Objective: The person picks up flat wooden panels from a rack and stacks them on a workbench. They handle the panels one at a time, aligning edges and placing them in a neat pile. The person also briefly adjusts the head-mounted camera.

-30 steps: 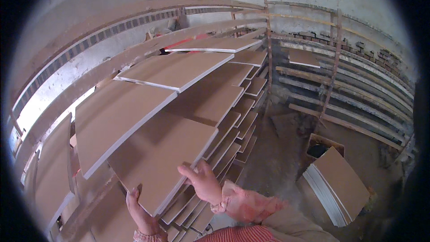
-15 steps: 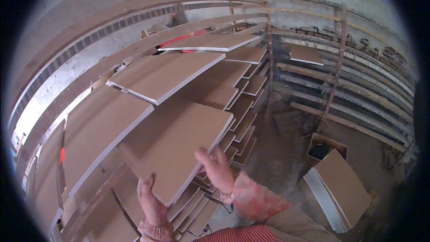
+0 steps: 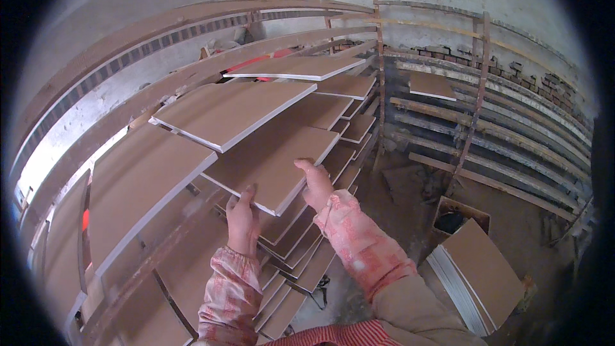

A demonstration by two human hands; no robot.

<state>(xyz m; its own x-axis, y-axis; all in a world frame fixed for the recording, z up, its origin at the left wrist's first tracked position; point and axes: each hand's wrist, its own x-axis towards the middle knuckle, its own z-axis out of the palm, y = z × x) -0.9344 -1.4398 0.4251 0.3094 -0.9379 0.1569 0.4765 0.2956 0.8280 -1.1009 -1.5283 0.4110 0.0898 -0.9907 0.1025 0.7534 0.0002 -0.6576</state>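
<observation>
Both hands (image 3: 278, 208) gripping tan board (image 3: 272, 157)

Illumination is daylight, moderately bright and diffuse. The strongest light enters through the slatted opening (image 3: 38, 154) at the far left of the frame; that zone is overexposed and shows no detail. Brightness falls off with distance from the slatted opening: the flat tan boards (image 3: 230, 112) near it are evenly lit, while the floor (image 3: 410, 186) well to its right lies in soft shadow. Shadows under the boards are soft-edged. No specular glare appears on the boards. Fisheye distortion bends the straight rack rails (image 3: 192, 19) into arcs, and a black circular vignette encloses the picture. Focus is acceptable at centre; detail softens toward the rim.
</observation>
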